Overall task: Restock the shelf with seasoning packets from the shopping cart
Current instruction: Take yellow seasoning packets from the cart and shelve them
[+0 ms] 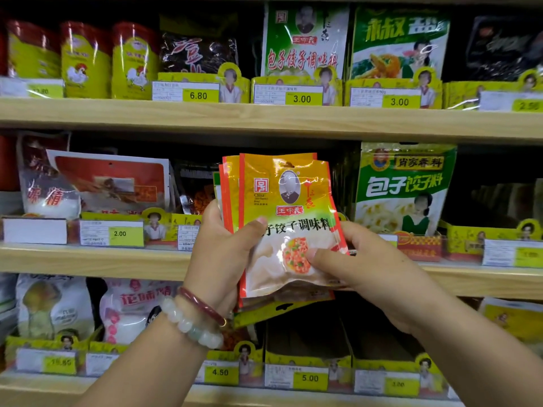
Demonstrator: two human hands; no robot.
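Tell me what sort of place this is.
Most likely a grocery store aisle: wooden shelves stocked with packaged seasonings, yellow price tags along the edges, and both hands holding a stack of seasoning packets in front of them.

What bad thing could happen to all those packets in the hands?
1. The left hand and right hand hold a fanned stack of seasoning packets by the lower half only; the loose back ones might slip out and fall.
2. A similar-looking green packet stands on the top shelf by the 3.00 tag, but the hands are at the middle shelf, so the stack could end up in the wrong slot.
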